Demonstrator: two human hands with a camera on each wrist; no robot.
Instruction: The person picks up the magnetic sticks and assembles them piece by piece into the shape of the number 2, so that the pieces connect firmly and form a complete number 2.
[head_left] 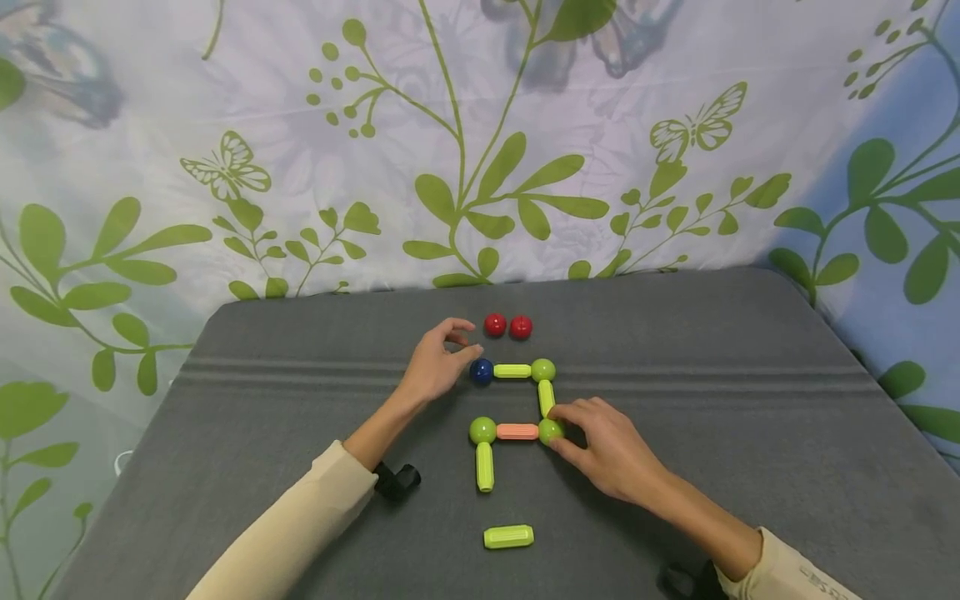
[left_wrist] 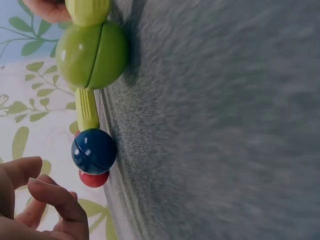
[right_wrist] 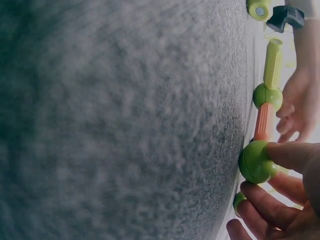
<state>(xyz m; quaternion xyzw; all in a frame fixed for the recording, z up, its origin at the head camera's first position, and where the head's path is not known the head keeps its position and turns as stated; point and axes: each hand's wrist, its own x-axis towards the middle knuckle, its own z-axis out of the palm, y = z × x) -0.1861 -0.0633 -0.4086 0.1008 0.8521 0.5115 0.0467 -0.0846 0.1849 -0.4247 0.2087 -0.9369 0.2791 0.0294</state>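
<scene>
A zigzag chain of toy balls and short rods lies on the grey cloth. My right hand (head_left: 611, 450) pinches the green ball (right_wrist: 256, 161) at the chain's right-hand corner between thumb and fingers. From that ball an orange rod (head_left: 517, 432) runs left to another green ball (head_left: 483, 430), with a yellow-green rod (head_left: 485, 467) below it. A second yellow-green rod (head_left: 546, 398) leads up to a green ball (head_left: 543, 369), then a rod (head_left: 512, 371) joins the dark blue ball (head_left: 482, 372). Beside the blue ball is my left hand (head_left: 437, 363), fingers loosely bent and holding nothing.
Two red balls (head_left: 495, 325) sit behind the chain. Nearer the front lies a loose yellow-green rod (head_left: 508, 537). A leaf-patterned curtain (head_left: 465, 150) hangs behind the grey table (head_left: 300, 333). Black straps (head_left: 397, 482) are on both wrists.
</scene>
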